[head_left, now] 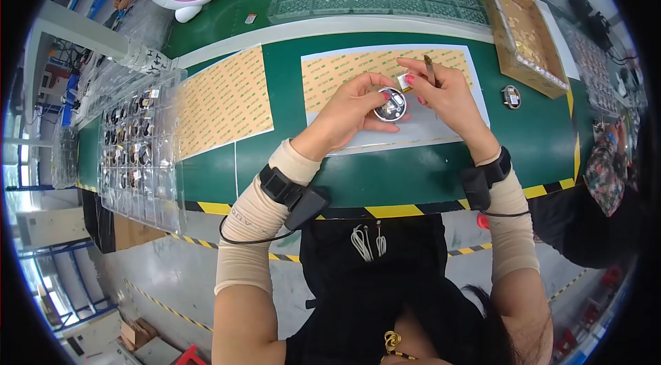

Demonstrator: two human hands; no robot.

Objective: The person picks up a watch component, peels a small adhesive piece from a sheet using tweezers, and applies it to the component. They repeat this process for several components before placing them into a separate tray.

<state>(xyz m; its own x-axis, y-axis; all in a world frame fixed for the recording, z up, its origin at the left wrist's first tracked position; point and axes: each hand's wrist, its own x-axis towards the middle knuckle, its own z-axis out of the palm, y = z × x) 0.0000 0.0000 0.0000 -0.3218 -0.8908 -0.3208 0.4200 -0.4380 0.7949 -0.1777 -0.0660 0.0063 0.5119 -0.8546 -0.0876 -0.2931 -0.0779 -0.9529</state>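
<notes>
**Hands hold a round part over the sheet**

Left hand (351,109) of mine is closed around a small round metal part (390,105), fingers curled at its rim, above the green counter (413,172). Under both hands lies a white sheet with yellow adhesive strips (358,66). At my left stands a clear tray of small parts (138,145). My right hand (447,93) pinches a small white piece (403,81) just beside the part, and also grips thin tweezers (428,69) between the fingers.
</notes>
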